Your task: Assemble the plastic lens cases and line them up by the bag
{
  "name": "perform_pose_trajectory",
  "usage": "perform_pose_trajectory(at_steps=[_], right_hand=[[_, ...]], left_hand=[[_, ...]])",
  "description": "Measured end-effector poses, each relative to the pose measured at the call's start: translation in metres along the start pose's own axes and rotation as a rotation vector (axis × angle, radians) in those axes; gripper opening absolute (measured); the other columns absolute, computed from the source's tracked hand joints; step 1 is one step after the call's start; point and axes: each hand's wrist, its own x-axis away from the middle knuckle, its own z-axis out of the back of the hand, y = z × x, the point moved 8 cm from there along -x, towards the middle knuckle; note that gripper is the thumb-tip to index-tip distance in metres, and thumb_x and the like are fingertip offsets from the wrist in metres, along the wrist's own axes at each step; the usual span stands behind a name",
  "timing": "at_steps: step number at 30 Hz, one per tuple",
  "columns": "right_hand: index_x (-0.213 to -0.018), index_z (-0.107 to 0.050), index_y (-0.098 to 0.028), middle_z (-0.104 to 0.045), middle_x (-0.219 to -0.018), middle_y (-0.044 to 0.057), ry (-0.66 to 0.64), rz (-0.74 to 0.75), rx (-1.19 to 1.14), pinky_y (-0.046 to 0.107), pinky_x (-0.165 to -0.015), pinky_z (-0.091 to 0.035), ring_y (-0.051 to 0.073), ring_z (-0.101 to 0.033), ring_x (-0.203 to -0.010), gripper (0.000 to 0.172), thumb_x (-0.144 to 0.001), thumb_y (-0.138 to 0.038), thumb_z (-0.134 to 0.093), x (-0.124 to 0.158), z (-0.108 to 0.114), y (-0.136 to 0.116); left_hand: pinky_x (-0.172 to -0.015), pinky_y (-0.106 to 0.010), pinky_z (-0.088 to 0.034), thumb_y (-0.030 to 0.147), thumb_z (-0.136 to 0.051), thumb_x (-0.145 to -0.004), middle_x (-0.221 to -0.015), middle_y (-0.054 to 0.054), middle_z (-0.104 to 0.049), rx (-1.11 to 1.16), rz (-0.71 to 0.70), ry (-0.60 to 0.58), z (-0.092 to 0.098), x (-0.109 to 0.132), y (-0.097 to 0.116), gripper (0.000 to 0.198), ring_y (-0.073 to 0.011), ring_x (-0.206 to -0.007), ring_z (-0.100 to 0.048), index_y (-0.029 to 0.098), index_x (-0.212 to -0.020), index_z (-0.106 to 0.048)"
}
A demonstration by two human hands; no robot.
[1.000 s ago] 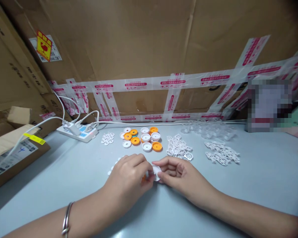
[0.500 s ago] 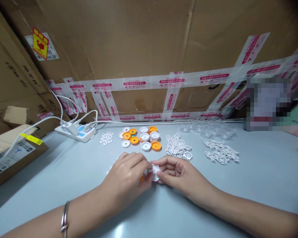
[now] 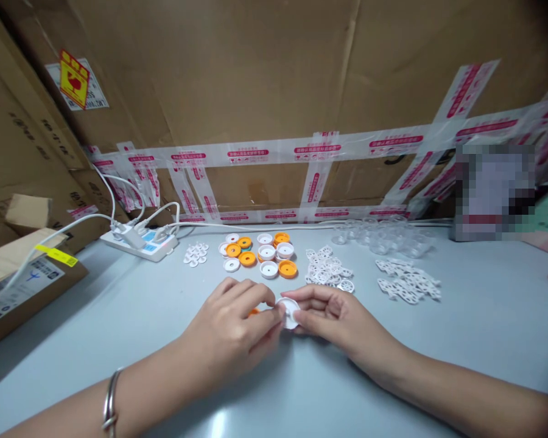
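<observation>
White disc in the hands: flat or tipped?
Tipped up: the white disc shows its round face to the camera, its edge held by the right hand.

cool, even light, seemingly from overhead, lays soft shadows under the left hand [image 3: 237,322] and right hand [image 3: 329,311] and a white glare low on the table [image 3: 438,353] — while print on the tape [image 3: 249,153] softens, the side edges stretch, the upper right corner darkens and coarse pixels cover one patch.

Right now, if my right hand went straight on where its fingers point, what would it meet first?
Probably your left hand, just beyond the white round part that your right hand holds; exact depth is unclear.
</observation>
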Motion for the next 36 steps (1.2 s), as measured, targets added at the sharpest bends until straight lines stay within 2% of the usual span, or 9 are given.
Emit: perform_pose_trajectory(at_steps=[4,7,10,13,18,24,29,36], right_hand=[[-0.087,-0.067,-0.016,-0.070,-0.079,0.004,-0.003,0.024,-0.038,0.032,-0.079,-0.052,0.016,-0.066,-0.077,0.036,-0.060,-0.038,-0.078,0.000,0.002,-0.003],[-0.088,-0.068,-0.017,-0.071,-0.079,0.004,-0.014,0.030,-0.023,0.032,-0.078,-0.052,0.015,-0.066,-0.075,0.036,-0.061,-0.038,-0.077,0.001,0.001,-0.004],[-0.091,-0.069,-0.017,-0.071,-0.079,0.004,-0.064,0.022,-0.006,0.032,-0.078,-0.052,0.015,-0.066,-0.075,0.035,-0.064,-0.038,-0.075,0.001,-0.003,-0.003],[-0.097,-0.067,-0.019,-0.071,-0.084,0.003,-0.127,0.053,-0.013,0.029,-0.079,-0.051,0.014,-0.065,-0.079,0.034,-0.068,-0.036,-0.073,0.002,-0.007,-0.004],[-0.103,-0.065,-0.022,-0.070,-0.090,0.002,-0.164,0.099,0.061,0.029,-0.081,-0.049,0.014,-0.063,-0.082,0.042,-0.063,-0.026,-0.077,0.001,-0.009,-0.003],[-0.106,-0.059,-0.023,-0.067,-0.080,-0.002,-0.124,0.048,-0.002,0.027,-0.077,-0.048,0.011,-0.064,-0.075,0.048,-0.061,-0.024,-0.078,0.000,-0.006,-0.001],[-0.094,-0.061,-0.021,-0.066,-0.077,-0.003,-0.139,0.016,-0.001,0.025,-0.073,-0.048,0.010,-0.062,-0.070,0.045,-0.054,-0.021,-0.082,-0.001,-0.007,0.000],[-0.097,-0.066,-0.022,-0.070,-0.085,0.001,-0.198,-0.005,0.038,0.029,-0.079,-0.047,0.013,-0.063,-0.078,0.037,-0.061,-0.023,-0.077,0.001,-0.008,0.002]], left_hand=[[-0.067,-0.032,-0.044,0.014,-0.049,-0.084,-0.086,-0.008,-0.065,-0.078,-0.072,-0.020,0.001,-0.002,0.004,0.018,-0.0196,-0.079,-0.059,0.015,-0.095,-0.062],[-0.067,-0.033,-0.046,0.012,-0.047,-0.086,-0.090,-0.009,-0.066,-0.040,-0.088,-0.044,-0.002,-0.001,0.002,0.017,-0.0196,-0.080,-0.061,0.015,-0.091,-0.063],[-0.066,-0.031,-0.048,0.014,-0.048,-0.087,-0.089,-0.009,-0.067,0.072,-0.044,-0.035,-0.003,0.003,-0.003,0.016,-0.0175,-0.074,-0.061,0.014,-0.088,-0.063],[-0.067,-0.030,-0.049,0.015,-0.049,-0.087,-0.092,-0.009,-0.067,0.177,0.021,0.023,0.000,0.006,-0.007,0.014,-0.0171,-0.076,-0.062,0.016,-0.088,-0.064],[-0.066,-0.029,-0.049,0.015,-0.054,-0.085,-0.085,-0.008,-0.067,0.274,0.083,0.093,0.003,0.007,-0.011,0.010,-0.0169,-0.075,-0.062,0.015,-0.089,-0.063],[-0.065,-0.028,-0.047,0.020,-0.059,-0.083,-0.081,-0.006,-0.066,0.364,0.151,0.094,-0.003,0.008,-0.018,0.007,-0.0161,-0.072,-0.061,0.015,-0.085,-0.063],[-0.061,-0.026,-0.042,0.025,-0.058,-0.084,-0.073,-0.003,-0.064,0.303,0.129,0.132,-0.001,0.011,-0.015,0.010,-0.0140,-0.066,-0.059,0.016,-0.082,-0.061],[-0.062,-0.027,-0.040,0.033,-0.065,-0.079,-0.072,-0.003,-0.062,0.380,0.146,0.061,-0.002,0.012,-0.013,0.019,-0.0150,-0.066,-0.056,0.015,-0.082,-0.060]])
